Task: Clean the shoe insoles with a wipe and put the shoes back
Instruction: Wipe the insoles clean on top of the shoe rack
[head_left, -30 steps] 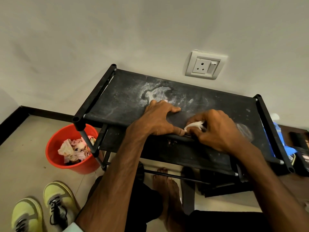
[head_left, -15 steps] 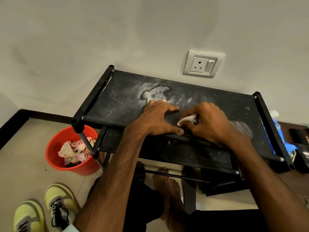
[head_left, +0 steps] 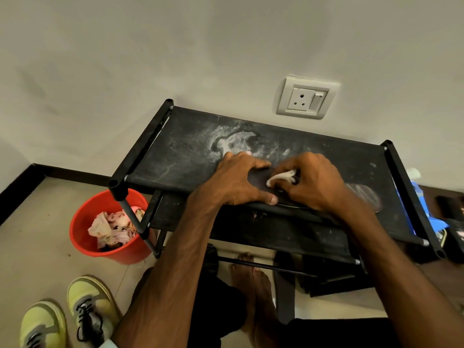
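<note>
On the rack (head_left: 188, 151) left hand (head_left: 238, 180) presses a dark insole (head_left: 258, 180) while right hand (head_left: 316, 183) pinches a wipe (head_left: 280, 177)

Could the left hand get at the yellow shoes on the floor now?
Probably yes: the yellow shoes lie on open floor on its side, nothing over them, though the left hand must first leave the insole it presses down.
</note>
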`<state>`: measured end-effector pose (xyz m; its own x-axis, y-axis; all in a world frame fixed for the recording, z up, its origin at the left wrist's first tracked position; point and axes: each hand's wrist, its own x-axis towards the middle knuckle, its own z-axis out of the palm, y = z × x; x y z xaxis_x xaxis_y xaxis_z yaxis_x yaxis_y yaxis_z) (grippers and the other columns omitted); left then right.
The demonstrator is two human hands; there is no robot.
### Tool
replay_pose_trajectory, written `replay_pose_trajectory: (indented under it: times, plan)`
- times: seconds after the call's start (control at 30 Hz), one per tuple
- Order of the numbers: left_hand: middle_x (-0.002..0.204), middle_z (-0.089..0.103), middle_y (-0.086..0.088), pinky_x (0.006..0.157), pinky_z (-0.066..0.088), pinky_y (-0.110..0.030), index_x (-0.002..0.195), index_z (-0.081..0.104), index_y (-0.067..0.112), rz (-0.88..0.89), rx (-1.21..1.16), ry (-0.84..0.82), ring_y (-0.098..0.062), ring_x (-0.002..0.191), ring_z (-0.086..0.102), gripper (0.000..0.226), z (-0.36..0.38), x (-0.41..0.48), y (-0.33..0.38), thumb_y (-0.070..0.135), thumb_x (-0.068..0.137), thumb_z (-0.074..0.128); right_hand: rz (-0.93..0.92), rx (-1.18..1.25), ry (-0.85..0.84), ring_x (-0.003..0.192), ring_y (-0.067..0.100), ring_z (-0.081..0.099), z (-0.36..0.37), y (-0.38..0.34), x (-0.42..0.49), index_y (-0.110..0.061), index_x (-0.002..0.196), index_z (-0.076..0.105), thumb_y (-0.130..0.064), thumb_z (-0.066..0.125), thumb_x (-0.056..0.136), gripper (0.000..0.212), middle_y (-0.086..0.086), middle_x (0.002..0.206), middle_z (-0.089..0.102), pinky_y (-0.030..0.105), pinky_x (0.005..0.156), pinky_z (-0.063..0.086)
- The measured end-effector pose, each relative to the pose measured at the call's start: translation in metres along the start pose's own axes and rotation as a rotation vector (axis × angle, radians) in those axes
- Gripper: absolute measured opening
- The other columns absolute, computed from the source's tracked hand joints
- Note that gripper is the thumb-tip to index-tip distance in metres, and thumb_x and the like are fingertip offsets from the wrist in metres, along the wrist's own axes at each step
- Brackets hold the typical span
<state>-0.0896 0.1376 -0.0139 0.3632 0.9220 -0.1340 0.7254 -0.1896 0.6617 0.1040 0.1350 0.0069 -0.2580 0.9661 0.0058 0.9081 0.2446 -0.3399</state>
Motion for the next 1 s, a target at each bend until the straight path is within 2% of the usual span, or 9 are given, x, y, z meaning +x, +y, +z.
replay_pose_trajectory:
  times: [0.17, 0.3, 0.4, 0.53, 0.63, 0.73, 0.83, 0.9, 1.0]
  plan:
    - [0.147, 0.042, 0.007, 0.116, 0.028, -0.042, 0.151, 0.04, 0.036, -0.02, 0.001, -0.006, -0.02, 0.138, 0.026, 0.095, 0.001, -0.001, 0.001, 0.055, 0.07, 0.085, 0.155, 0.006, 0.068, 0.076, 0.011, 0.069, -0.011, 0.02, 0.004, -0.04, 0.092, 0.08, -0.033, 0.079, 0.083, 0.011, -0.011, 0.084, 0.077, 0.042, 0.077, 0.062]
    - [0.145, 0.048, 0.011, 0.115, 0.025, -0.039, 0.159, 0.024, 0.027, -0.026, -0.054, -0.013, -0.018, 0.14, 0.024, 0.11, -0.001, -0.003, 0.001, 0.048, 0.071, 0.086, 0.011, -0.016, 0.046, 0.086, 0.022, 0.072, 0.008, -0.01, 0.009, -0.037, 0.1, 0.08, -0.031, 0.075, 0.082, 0.02, -0.003, 0.093, 0.079, 0.045, 0.078, 0.06]
    - [0.147, 0.048, 0.008, 0.117, 0.022, -0.04, 0.16, 0.021, 0.022, -0.04, -0.088, -0.013, -0.018, 0.143, 0.023, 0.113, -0.002, -0.003, 0.001, 0.045, 0.071, 0.088, -0.045, 0.001, 0.056, 0.087, 0.024, 0.072, 0.015, -0.021, 0.015, -0.036, 0.103, 0.081, -0.03, 0.076, 0.081, 0.023, -0.001, 0.094, 0.079, 0.044, 0.077, 0.059]
    - [0.146, 0.049, 0.016, 0.118, 0.026, -0.041, 0.159, 0.021, 0.023, -0.062, -0.071, -0.015, -0.018, 0.143, 0.022, 0.114, 0.002, -0.003, 0.003, 0.049, 0.071, 0.087, 0.084, 0.001, 0.062, 0.084, 0.021, 0.071, 0.003, 0.005, 0.017, -0.037, 0.096, 0.081, -0.039, 0.075, 0.083, 0.014, -0.004, 0.088, 0.078, 0.045, 0.077, 0.06]
    - [0.144, 0.05, 0.016, 0.117, 0.027, -0.04, 0.159, 0.021, 0.023, -0.055, -0.074, -0.007, -0.018, 0.142, 0.023, 0.114, 0.002, -0.001, 0.002, 0.049, 0.071, 0.087, 0.165, -0.013, 0.122, 0.083, 0.025, 0.071, -0.002, 0.016, 0.016, -0.037, 0.096, 0.081, -0.035, 0.075, 0.082, 0.016, -0.001, 0.085, 0.078, 0.046, 0.079, 0.06]
    - [0.146, 0.048, 0.013, 0.116, 0.027, -0.041, 0.159, 0.02, 0.022, -0.048, -0.067, -0.003, -0.02, 0.144, 0.02, 0.116, 0.002, -0.001, 0.0, 0.05, 0.069, 0.088, 0.098, -0.033, 0.137, 0.088, 0.027, 0.071, 0.009, 0.0, 0.018, -0.036, 0.098, 0.08, -0.032, 0.073, 0.083, 0.017, 0.0, 0.091, 0.078, 0.044, 0.079, 0.059]
    - [0.145, 0.043, -0.002, 0.108, 0.032, -0.038, 0.154, 0.028, 0.022, -0.046, -0.077, 0.017, -0.027, 0.141, 0.028, 0.109, 0.003, -0.001, 0.0, 0.045, 0.067, 0.09, -0.037, 0.006, 0.125, 0.089, 0.028, 0.073, 0.024, -0.024, 0.022, -0.037, 0.107, 0.079, -0.027, 0.073, 0.082, 0.027, 0.002, 0.095, 0.079, 0.044, 0.079, 0.06]
    - [0.147, 0.04, -0.007, 0.111, 0.034, -0.041, 0.155, 0.027, 0.023, -0.059, -0.094, 0.025, -0.028, 0.141, 0.031, 0.113, 0.003, 0.0, -0.001, 0.044, 0.065, 0.092, -0.077, 0.037, 0.128, 0.084, 0.026, 0.073, 0.027, -0.029, 0.024, -0.037, 0.107, 0.079, -0.026, 0.072, 0.082, 0.028, 0.001, 0.091, 0.079, 0.043, 0.076, 0.061]
    - [0.152, 0.041, 0.001, 0.118, 0.028, -0.044, 0.16, 0.016, 0.023, -0.073, -0.1, 0.009, -0.023, 0.146, 0.023, 0.125, 0.005, 0.0, -0.001, 0.05, 0.064, 0.091, -0.019, 0.024, 0.126, 0.08, 0.022, 0.072, 0.018, -0.011, 0.025, -0.04, 0.099, 0.08, -0.033, 0.074, 0.083, 0.018, -0.002, 0.085, 0.078, 0.042, 0.072, 0.059]
